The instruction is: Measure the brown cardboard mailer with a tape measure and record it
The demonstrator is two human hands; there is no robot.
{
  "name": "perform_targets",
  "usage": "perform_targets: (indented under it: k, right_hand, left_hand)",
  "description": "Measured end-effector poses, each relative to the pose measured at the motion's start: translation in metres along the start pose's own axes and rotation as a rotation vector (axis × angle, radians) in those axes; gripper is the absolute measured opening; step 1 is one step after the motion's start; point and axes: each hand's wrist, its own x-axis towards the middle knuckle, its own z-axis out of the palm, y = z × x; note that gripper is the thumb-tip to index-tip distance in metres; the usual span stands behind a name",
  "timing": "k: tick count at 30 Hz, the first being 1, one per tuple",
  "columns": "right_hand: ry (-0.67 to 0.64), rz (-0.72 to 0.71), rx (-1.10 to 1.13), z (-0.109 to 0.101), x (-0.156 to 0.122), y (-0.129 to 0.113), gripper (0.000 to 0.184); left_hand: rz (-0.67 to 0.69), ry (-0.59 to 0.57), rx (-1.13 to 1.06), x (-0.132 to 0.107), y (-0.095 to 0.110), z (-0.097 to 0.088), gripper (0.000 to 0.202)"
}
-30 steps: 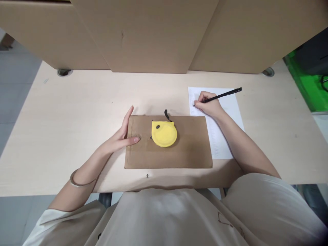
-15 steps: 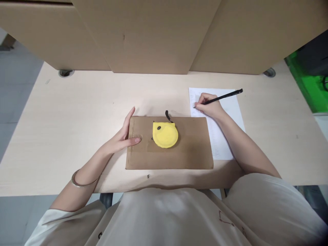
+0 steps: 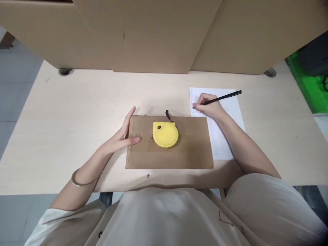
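Note:
My right hand point(image 3: 210, 105) is closed round a black pen point(image 3: 225, 97), whose tip rests near the left edge of a white sheet of paper point(image 3: 228, 112). Faint lines of writing run down that side of the sheet. My left hand point(image 3: 124, 135) holds the left end of a flat cardboard box point(image 3: 187, 153), thumb on top and fingers along the side. On the box lies a yellow, rounded case with a black button and a black wrist strap, which looks like a tape measure point(image 3: 166, 134). The box sits beside the paper.
Large cardboard panels point(image 3: 151, 37) stand along the back of the pale wooden table point(image 3: 64, 130). Cable holes point(image 3: 66, 72) are set near the two back corners. Something green point(image 3: 306, 89) and a dark object stand past the right edge.
The pen and my right fingertips have shifted very slightly left on the paper. My left hand, the box and the yellow tape measure stay in place.

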Motion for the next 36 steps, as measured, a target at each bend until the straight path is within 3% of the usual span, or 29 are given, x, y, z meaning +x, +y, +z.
perform_targets:
  k: [7,11,13,16,20,25,30,33,36]
  right_hand:
    - [0.082,-0.077,-0.084,0.003,0.004,0.000,0.030]
    - [0.029,0.085,-0.130,-0.007,-0.001,-0.014,0.041]
    - [-0.082,0.208,-0.330,-0.017,-0.007,-0.029,0.048]
    - [-0.241,0.320,-0.800,-0.026,-0.018,-0.054,0.056]
    - [-0.384,0.381,-1.295,-0.012,-0.033,-0.075,0.060]
    - [-0.379,0.472,-1.375,0.015,-0.043,-0.078,0.065]
    - [-0.326,0.522,-1.368,0.016,-0.037,-0.085,0.061]
    - [-0.149,0.416,-1.290,0.012,-0.041,-0.105,0.051]
    - [-0.032,0.055,-1.051,0.020,-0.062,-0.138,0.048]
  left_hand:
    - [0.013,0.010,-0.006,0.000,-0.001,0.000,0.127]
    - [0.001,0.006,-0.010,0.000,0.000,0.000,0.127]
    - [0.008,0.003,-0.002,0.001,-0.001,0.000,0.127]
    - [0.024,-0.006,0.005,0.002,-0.003,-0.002,0.127]
    - [0.038,-0.004,0.022,0.003,-0.005,-0.003,0.125]
    - [0.030,0.002,0.041,0.005,-0.003,-0.004,0.125]
    - [0.057,-0.034,0.061,0.007,-0.002,-0.006,0.121]
    - [0.060,-0.032,0.080,0.007,-0.005,-0.008,0.120]
    - [0.056,-0.002,0.054,0.010,-0.010,-0.009,0.117]
